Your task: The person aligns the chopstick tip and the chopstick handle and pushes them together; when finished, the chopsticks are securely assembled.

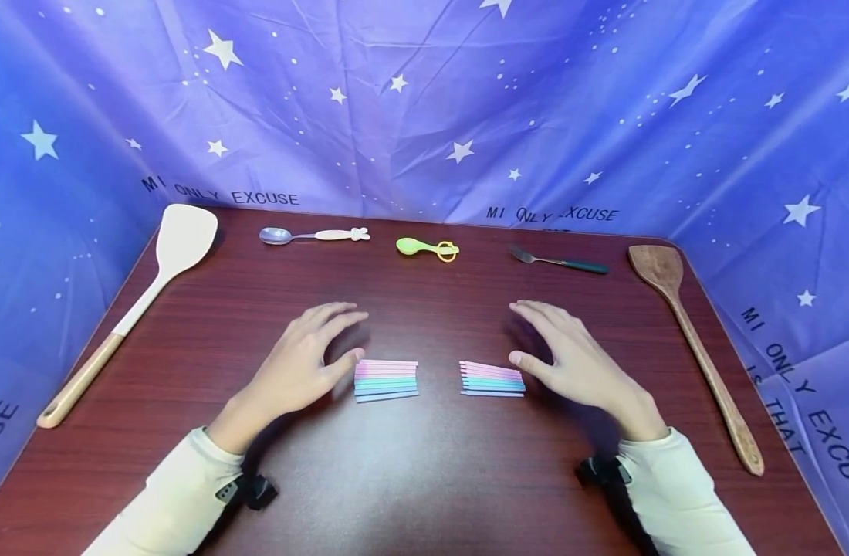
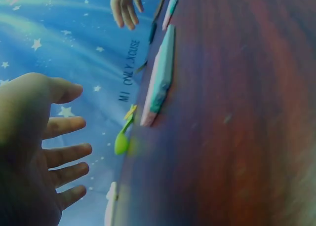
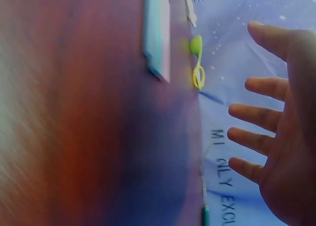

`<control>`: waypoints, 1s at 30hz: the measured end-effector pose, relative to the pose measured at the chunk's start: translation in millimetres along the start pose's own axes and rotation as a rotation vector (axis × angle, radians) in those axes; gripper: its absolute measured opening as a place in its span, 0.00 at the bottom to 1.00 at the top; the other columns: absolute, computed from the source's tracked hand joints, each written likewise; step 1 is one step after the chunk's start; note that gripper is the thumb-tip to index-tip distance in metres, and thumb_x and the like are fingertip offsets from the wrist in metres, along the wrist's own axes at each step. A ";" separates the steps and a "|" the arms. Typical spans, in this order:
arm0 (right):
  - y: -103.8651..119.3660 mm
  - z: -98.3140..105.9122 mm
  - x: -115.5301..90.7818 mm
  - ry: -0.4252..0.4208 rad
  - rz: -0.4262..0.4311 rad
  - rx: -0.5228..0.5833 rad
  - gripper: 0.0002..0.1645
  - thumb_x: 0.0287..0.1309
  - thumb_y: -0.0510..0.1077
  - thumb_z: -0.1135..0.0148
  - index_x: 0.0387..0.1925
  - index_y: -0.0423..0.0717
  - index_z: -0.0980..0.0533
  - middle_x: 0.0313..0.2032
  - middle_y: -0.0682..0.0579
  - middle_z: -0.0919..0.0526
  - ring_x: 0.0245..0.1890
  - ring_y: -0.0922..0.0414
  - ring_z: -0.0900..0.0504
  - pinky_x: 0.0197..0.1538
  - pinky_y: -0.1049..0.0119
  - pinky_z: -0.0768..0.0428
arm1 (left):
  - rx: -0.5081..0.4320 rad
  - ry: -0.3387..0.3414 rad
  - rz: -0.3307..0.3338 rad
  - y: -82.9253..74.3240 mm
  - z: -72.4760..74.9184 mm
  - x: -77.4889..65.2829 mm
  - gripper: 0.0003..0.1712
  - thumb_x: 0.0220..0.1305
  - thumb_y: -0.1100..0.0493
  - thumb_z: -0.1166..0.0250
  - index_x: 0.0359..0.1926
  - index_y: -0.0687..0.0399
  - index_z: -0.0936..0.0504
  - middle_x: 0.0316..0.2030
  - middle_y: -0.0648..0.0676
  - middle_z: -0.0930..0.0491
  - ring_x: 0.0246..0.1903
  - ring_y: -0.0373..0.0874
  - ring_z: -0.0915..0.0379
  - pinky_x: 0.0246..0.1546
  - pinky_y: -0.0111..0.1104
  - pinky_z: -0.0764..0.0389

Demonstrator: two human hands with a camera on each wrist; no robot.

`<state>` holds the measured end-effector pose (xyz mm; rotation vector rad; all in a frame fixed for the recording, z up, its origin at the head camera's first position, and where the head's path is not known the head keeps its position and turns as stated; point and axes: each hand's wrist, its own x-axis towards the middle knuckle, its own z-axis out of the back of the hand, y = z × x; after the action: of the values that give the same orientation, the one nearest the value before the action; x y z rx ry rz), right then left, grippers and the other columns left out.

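Two rows of thin pastel sticks, pink through green to blue, lie side by side on the table in the head view. My left hand [image 1: 295,363] hovers at the outer side of the left row of sticks [image 1: 386,380], its thumb tip near the row's corner. Beyond the outer end of the right row of sticks [image 1: 492,380] is my right hand [image 1: 577,363], thumb close to it. Both hands have spread, fairly straight fingers and hold nothing. The left wrist view shows the left palm [image 2: 29,137] bare, as does the right wrist view for the right palm [image 3: 291,137].
Along the back lie a spoon with a white handle [image 1: 337,235], a small green spoon [image 1: 414,246] with a yellow ring, and a green-handled fork [image 1: 570,265]. A white spatula [image 1: 184,239] lies left, a wooden spatula [image 1: 695,340] right. A starry curtain [image 1: 424,116] encloses the table.
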<state>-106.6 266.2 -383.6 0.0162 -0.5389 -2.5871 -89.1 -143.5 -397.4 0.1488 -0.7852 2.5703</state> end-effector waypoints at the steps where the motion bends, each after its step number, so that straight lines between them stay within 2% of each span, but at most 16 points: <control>1: 1.0 -3.4 -0.4 0.008 -0.005 0.028 0.42 0.67 0.58 0.34 0.76 0.50 0.36 0.74 0.44 0.33 0.75 0.42 0.37 0.71 0.32 0.41 | -0.030 0.007 0.012 -1.2 -2.3 -0.7 0.29 0.68 0.48 0.33 0.68 0.47 0.22 0.69 0.56 0.27 0.72 0.57 0.35 0.68 0.61 0.36; 8: 4.8 -22.9 -5.5 0.013 -0.029 0.165 0.35 0.69 0.55 0.34 0.73 0.52 0.31 0.70 0.48 0.27 0.72 0.47 0.33 0.71 0.41 0.35 | -0.204 0.091 0.080 -2.4 -19.8 -1.1 0.25 0.70 0.51 0.34 0.65 0.46 0.20 0.64 0.51 0.22 0.66 0.52 0.30 0.67 0.56 0.32; 12: 4.9 -35.9 -6.0 -0.001 -0.012 0.206 0.30 0.69 0.52 0.34 0.69 0.53 0.26 0.64 0.52 0.22 0.68 0.51 0.28 0.68 0.47 0.31 | -0.236 0.122 0.085 0.4 -27.2 -2.5 0.24 0.68 0.54 0.34 0.64 0.44 0.19 0.60 0.47 0.19 0.64 0.50 0.28 0.66 0.53 0.30; 16: 5.0 -47.5 -3.9 -0.058 0.016 0.253 0.24 0.65 0.47 0.30 0.62 0.53 0.20 0.57 0.57 0.18 0.62 0.56 0.25 0.64 0.57 0.29 | -0.246 0.098 0.070 4.3 -34.4 -3.7 0.22 0.66 0.56 0.32 0.61 0.43 0.16 0.55 0.46 0.17 0.60 0.48 0.26 0.63 0.51 0.30; 20: 4.2 -58.6 -1.6 -0.119 0.034 0.291 0.19 0.61 0.42 0.28 0.54 0.54 0.16 0.48 0.60 0.16 0.52 0.61 0.24 0.54 0.66 0.28 | -0.230 0.040 0.055 9.5 -43.7 -4.5 0.19 0.66 0.55 0.31 0.57 0.43 0.13 0.50 0.47 0.16 0.55 0.47 0.25 0.59 0.49 0.30; 24: 3.3 -67.5 -0.4 -0.156 0.047 0.303 0.15 0.58 0.40 0.26 0.48 0.56 0.13 0.42 0.63 0.16 0.43 0.63 0.27 0.46 0.67 0.30 | -0.191 -0.018 0.027 14.2 -51.1 -5.7 0.15 0.64 0.53 0.28 0.52 0.42 0.10 0.46 0.48 0.16 0.50 0.45 0.26 0.56 0.48 0.29; 30: 4.1 -69.3 -0.7 -0.162 0.032 0.294 0.13 0.56 0.41 0.24 0.42 0.61 0.11 0.39 0.65 0.17 0.43 0.65 0.29 0.47 0.65 0.34 | -0.176 -0.059 -0.004 16.2 -56.0 -4.9 0.10 0.63 0.54 0.26 0.45 0.42 0.07 0.41 0.46 0.16 0.44 0.42 0.27 0.53 0.46 0.29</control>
<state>-96.5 237.4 -446.1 -0.1033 -0.9674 -2.4688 -90.5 -126.3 -453.3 0.1721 -1.0274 2.4881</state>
